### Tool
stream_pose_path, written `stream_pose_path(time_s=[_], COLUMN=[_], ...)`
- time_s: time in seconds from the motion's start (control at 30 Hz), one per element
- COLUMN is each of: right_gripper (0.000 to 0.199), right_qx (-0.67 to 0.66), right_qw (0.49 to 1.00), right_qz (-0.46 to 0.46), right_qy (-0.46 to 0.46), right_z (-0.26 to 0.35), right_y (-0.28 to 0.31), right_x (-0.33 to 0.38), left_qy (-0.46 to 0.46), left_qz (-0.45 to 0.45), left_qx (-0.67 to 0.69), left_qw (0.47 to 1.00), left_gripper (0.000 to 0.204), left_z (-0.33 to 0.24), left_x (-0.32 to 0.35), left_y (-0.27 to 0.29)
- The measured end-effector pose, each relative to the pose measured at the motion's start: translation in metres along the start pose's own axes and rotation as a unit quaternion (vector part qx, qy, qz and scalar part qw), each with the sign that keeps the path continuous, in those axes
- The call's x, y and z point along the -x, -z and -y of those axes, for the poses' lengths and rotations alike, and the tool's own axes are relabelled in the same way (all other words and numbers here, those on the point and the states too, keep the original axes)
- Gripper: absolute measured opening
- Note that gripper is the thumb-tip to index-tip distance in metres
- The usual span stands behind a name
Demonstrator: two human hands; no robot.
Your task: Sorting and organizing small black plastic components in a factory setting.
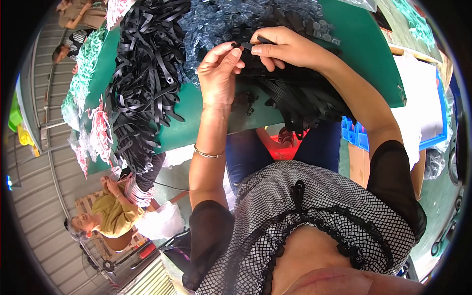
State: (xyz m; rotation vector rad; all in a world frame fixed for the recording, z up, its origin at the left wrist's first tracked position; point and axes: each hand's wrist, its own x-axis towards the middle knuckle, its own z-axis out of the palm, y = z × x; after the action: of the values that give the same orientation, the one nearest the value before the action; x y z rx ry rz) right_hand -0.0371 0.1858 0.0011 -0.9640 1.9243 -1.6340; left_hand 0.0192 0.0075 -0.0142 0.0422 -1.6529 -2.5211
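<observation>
Over the green table [189, 110], my two hands meet near its far middle. My left hand [219, 73] is closed, pinching a small black piece [235, 45] between thumb and fingertips; its exact kind is too small to tell. My right hand [290, 49] is closed on a black strap [248, 46], whose end nearly meets that piece. Below my hands lie several loose small black parts [248, 102] and a bundle of black straps [307, 96]. Behind them spreads a heap of clear bluish plastic pieces [211, 22]. A large pile of black straps [147, 64] covers the table's left part.
Green-white bundles [86, 73] and red-white bundles [100, 128] hang at the left. There sits a person in a mustard top [115, 209], near a fan [105, 265]; others are farther off. A red container [282, 150] stands beneath the table, a blue crate [356, 135] to the right.
</observation>
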Motion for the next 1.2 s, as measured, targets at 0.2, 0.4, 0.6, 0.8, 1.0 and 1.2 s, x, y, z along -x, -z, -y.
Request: stream_pose_path(time_s=[0.2, 0.4, 0.6, 0.8, 1.0, 1.2], right_gripper=[0.017, 0.013, 0.013, 0.013, 0.018, 0.019], right_qx=[0.043, 0.254, 0.352, 0.341, 0.196, 0.078], right_qw=[0.991, 0.929, 0.885, 0.9, 0.947, 0.987], right_qz=[-0.091, -0.19, -0.202, -0.177, -0.097, -0.032], right_qy=[0.092, 0.19, 0.228, 0.205, 0.237, 0.14], right_z=[-0.011, -0.016, -0.018, -0.017, -0.015, -0.015], right_y=[-0.003, -0.008, -0.006, -0.007, -0.003, -0.002], right_x=[-0.003, -0.002, -0.001, 0.0, -0.004, -0.003], left_qy=[-0.018, -0.014, -0.029, -0.056, 0.035, 0.057], left_qz=[-0.015, -0.03, -0.032, 0.013, 0.103, 0.154], left_qx=[-0.057, -0.157, -0.238, -0.26, -0.114, -0.187], left_qw=[0.998, 0.987, 0.97, 0.964, 0.988, 0.969], left_gripper=[0.012, 0.013, 0.014, 0.011, 0.011, 0.012], left_z=[0.0, -0.006, -0.006, -0.006, -0.012, -0.017], left_x=[-0.001, 0.002, 0.002, 0.0, -0.008, -0.011], left_y=[-0.003, -0.004, -0.005, -0.002, 0.006, 0.005])
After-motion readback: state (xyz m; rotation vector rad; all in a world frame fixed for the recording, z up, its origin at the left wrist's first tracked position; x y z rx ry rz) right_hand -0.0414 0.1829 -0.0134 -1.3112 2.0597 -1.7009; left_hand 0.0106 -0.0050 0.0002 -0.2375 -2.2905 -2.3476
